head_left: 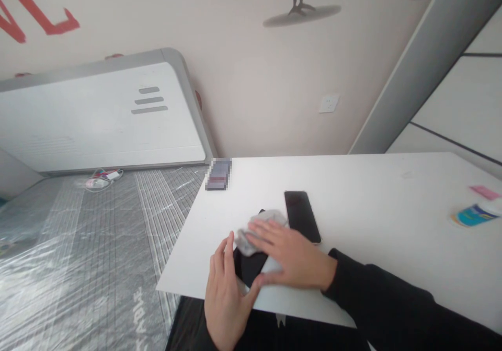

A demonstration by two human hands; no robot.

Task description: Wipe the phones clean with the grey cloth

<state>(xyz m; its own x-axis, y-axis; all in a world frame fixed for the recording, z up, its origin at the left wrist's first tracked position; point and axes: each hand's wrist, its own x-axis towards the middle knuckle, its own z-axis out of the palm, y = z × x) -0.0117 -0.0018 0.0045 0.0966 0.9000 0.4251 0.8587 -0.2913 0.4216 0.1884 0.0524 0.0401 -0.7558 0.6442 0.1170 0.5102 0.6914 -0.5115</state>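
Two black glass phones are counted on the white bench [372,194]: one phone [301,216] lies free, the other phone [251,267] is steadied by the left hand [225,293] while one crumpled grey cloth [257,230] is pressed flat under the right hand [292,257].

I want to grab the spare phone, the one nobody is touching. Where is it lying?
In the head view the untouched phone lies face up on the white table, just right of the grey cloth under the right hand.
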